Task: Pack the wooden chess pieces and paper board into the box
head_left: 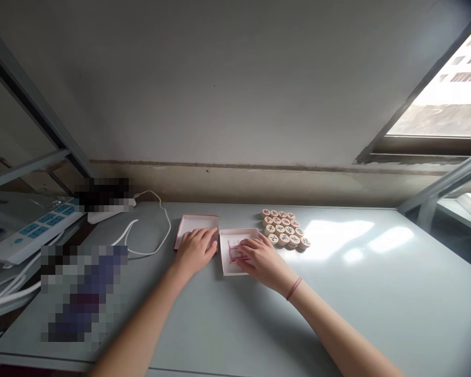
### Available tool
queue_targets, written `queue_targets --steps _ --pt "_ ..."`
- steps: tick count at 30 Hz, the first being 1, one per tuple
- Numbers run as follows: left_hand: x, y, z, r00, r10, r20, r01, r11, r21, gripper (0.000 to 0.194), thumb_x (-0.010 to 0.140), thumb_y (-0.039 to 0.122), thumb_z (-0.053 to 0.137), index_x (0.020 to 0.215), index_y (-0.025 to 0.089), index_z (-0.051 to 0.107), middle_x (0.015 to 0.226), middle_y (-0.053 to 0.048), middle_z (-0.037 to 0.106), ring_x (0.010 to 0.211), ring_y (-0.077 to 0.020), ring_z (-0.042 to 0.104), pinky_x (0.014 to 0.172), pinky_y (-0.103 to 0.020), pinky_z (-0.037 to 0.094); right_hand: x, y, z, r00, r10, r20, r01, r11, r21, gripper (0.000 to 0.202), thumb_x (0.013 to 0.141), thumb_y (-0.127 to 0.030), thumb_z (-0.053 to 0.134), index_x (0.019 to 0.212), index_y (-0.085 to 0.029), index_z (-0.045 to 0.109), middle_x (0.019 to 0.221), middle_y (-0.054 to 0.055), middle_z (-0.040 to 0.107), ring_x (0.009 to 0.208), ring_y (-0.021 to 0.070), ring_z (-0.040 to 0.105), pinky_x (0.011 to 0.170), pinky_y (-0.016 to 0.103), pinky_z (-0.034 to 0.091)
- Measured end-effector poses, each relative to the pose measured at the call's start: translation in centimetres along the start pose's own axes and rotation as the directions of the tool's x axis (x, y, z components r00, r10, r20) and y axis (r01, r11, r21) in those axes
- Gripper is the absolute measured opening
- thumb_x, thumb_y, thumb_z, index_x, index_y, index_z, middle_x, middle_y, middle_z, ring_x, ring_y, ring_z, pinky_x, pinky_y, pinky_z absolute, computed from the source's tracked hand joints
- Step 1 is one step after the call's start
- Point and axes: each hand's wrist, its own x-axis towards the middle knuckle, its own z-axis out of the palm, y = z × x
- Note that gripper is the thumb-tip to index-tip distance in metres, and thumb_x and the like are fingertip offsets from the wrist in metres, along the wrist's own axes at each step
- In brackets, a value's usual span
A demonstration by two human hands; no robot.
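My left hand point(197, 249) lies palm down over a shallow open box half point(187, 225) with a pale inside and reddish edges. Its fingers are stretched out across the box, with the thumb by the right rim. Beside it, my right hand point(265, 261) reaches into a second shallow white box half point(228, 235). The fingers and thumb are apart, over or touching red lines point(231, 253) on the bottom; whether these are printed or a loose clear piece I cannot tell. Just right of it stand round wooden Chinese chess pieces point(284, 229), in stacked rows, with red and black characters.
A white power strip point(35, 230) with blue sockets lies at the left, with white cables point(167, 222) running over the grey table point(204, 324). Blurred-out items sit at the left. Metal frame bars point(447, 183) rise at both sides; a wall point(220, 104) stands behind.
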Motion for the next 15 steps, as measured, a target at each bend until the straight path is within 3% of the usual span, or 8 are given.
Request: queue_targets --steps 4,11,15 --pt "1.0 0.5 -0.6 0.998 0.024 -0.063 -0.023 1.0 0.015 0.032 0.092 0.029 0.044 0.12 0.026 0.059 0.119 -0.006 0.062 0.11 -0.0225 0.054 0.092 -0.038 0.043 -0.1 0.0 0.0 0.999 0.042 0.004 -0.042 0.999 0.009 0.02 0.089 -0.031 0.052 0.102 -0.023 0.065 0.109 0.006 0.066 0.109 0.0219 0.057 0.11 0.051 0.018" --pt "3.4 1.8 -0.1 0.999 -0.049 0.022 0.049 0.999 0.017 0.026 0.091 0.024 0.044 0.096 0.025 0.07 0.115 -0.005 0.064 0.111 -0.0248 0.052 0.089 -0.041 0.044 -0.1 0.0 -0.1 0.999 0.045 0.015 -0.046 0.996 0.076 0.022 0.089 -0.028 0.049 0.102 -0.025 0.066 0.11 0.007 0.066 0.108 0.0219 0.057 0.108 0.053 0.016" --pt "3.5 1.7 0.5 0.997 -0.072 0.032 0.073 0.997 -0.009 0.028 0.092 0.025 0.042 0.102 0.027 0.068 0.116 -0.005 0.063 0.109 -0.024 0.054 0.088 -0.039 0.045 -0.1 0.0 0.0 0.999 0.053 0.0 -0.053 0.993 0.102 0.022 0.088 -0.03 0.05 0.103 -0.025 0.066 0.11 0.007 0.067 0.108 0.0225 0.057 0.107 0.055 0.016"
